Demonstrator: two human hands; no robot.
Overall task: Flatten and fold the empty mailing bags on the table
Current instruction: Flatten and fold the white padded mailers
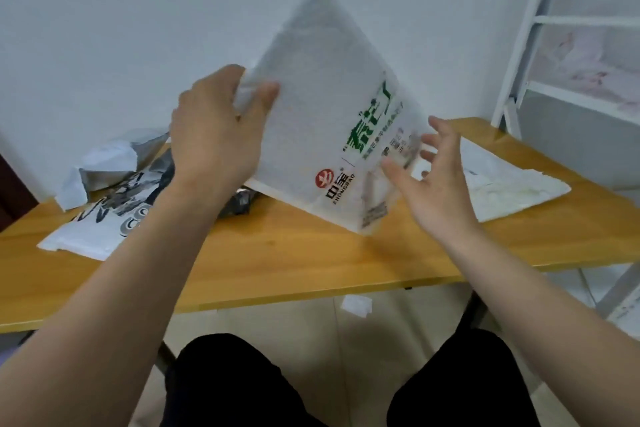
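Mailer bag (311, 121), white with green print and a red logo, is held up tilted above the wooden table (277, 260), one corner pointing at the wall. Left hand (214, 135) grips its left edge, thumb in front and fingers curled behind. Right hand (433, 180) hovers at its lower right corner, fingers spread and holding nothing. Crumpled grey-and-white bags (114, 191) lie to the left; a flattened white bag (502, 184) lies to the right.

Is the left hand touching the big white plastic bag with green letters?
Touching. The head view shows the left hand gripping the white plastic bag's edge, thumb in front.
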